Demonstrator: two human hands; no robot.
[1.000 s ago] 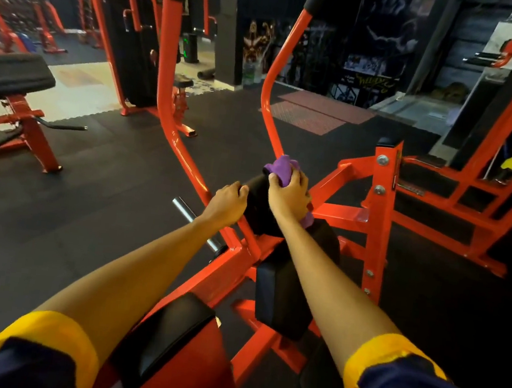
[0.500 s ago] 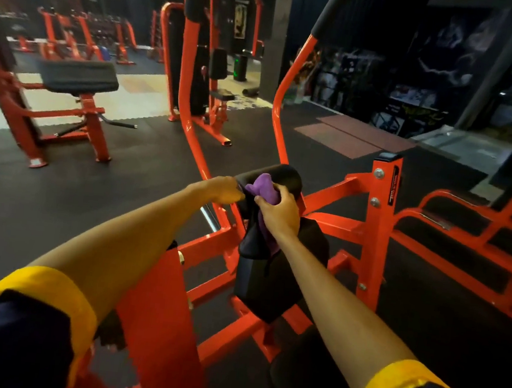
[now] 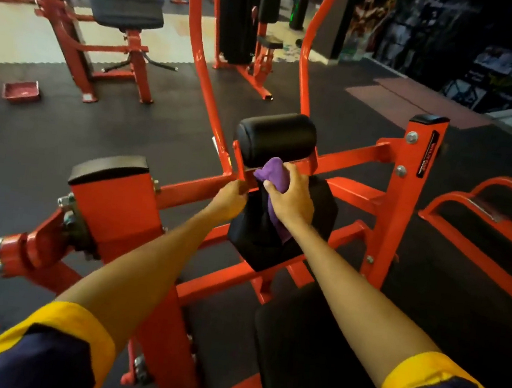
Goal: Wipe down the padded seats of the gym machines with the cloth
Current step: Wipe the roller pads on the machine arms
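There is a single wide view, worn on the person's head, looking forward and steeply down along both outstretched forearms. The right hand (image 3: 291, 196) and the left hand (image 3: 228, 197) sit near the middle of the frame at arm's length, with the sleeves (image 3: 47, 358) filling the bottom corners close to the lens. Beyond the hands the view reaches across the floor (image 3: 168, 113) to far machines, its edges curved.

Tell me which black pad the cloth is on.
The angled black pad under the right hand, below the round roller pad; the purple cloth drapes down it.
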